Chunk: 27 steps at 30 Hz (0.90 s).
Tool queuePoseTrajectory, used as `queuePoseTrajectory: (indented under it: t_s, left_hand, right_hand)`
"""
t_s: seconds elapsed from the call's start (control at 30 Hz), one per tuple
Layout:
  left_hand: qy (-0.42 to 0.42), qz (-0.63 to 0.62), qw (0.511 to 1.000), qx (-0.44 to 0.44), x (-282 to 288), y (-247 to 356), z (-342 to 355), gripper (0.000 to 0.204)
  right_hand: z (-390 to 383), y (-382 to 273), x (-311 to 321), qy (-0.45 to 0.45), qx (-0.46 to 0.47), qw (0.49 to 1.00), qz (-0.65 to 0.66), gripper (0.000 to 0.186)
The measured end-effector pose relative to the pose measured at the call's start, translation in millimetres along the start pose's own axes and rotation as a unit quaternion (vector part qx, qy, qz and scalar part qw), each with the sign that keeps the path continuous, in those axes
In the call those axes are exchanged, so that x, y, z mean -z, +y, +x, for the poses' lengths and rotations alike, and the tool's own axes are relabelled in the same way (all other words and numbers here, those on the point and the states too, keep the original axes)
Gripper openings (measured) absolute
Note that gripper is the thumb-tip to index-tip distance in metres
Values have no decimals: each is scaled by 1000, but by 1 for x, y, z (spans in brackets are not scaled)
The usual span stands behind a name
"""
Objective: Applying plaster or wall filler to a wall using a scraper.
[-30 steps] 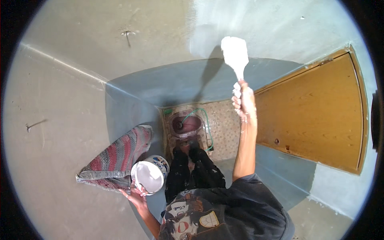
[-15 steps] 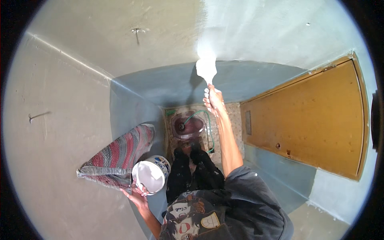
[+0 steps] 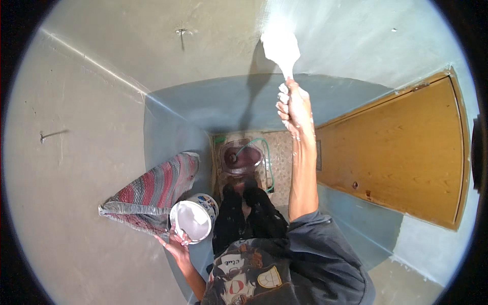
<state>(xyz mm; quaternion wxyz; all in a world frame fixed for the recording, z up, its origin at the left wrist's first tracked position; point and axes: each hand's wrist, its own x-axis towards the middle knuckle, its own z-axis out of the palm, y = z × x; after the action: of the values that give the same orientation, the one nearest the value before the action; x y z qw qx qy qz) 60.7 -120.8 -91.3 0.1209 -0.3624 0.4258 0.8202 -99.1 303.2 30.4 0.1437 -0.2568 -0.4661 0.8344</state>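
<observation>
My right hand (image 3: 294, 107), smeared with white, is closed around the handle of a wide, white-coated brush (image 3: 280, 47). The brush is up against the far wall (image 3: 345, 35), where a fresh white patch meets beige-grey surface; whether its bristles touch is hard to tell. At the lower left, my left hand (image 3: 178, 244) grips the rim of a white bucket (image 3: 195, 221) with pale paint inside. A red and grey striped cloth (image 3: 147, 188) hangs just beside that hand and the bucket.
A maroon squat toilet (image 3: 243, 157) with a green hose (image 3: 272, 178) lies on the tiled floor by my feet. A yellowish wooden door (image 3: 396, 152) is at the right. Two small metal fittings (image 3: 182, 33) (image 3: 43, 136) stick out of the walls. Blue paint covers the lower walls.
My right hand and brush dipped lower and leftward half a second ago, then rose up the wall, slightly rightward. My left hand and the bucket have shifted only slightly.
</observation>
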Motion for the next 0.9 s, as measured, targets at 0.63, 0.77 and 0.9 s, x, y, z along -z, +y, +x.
queuePoseTrajectory:
  t_s: [0.63, 0.77, 0.9]
  left_hand:
    - [36, -2, 999, 0, 7, -8, -1, 78]
    - [14, -13, 1000, 19, 11, -9, 4, 83]
    - [24, -11, 1000, 18, 6, -10, 2, 79]
  right_hand:
    - [62, 137, 26, 155, -36, 987, 3, 34]
    - [67, 151, -1, 142, -54, 987, 42, 33]
    - [54, 161, -8, 103, -53, 992, 45, 32]
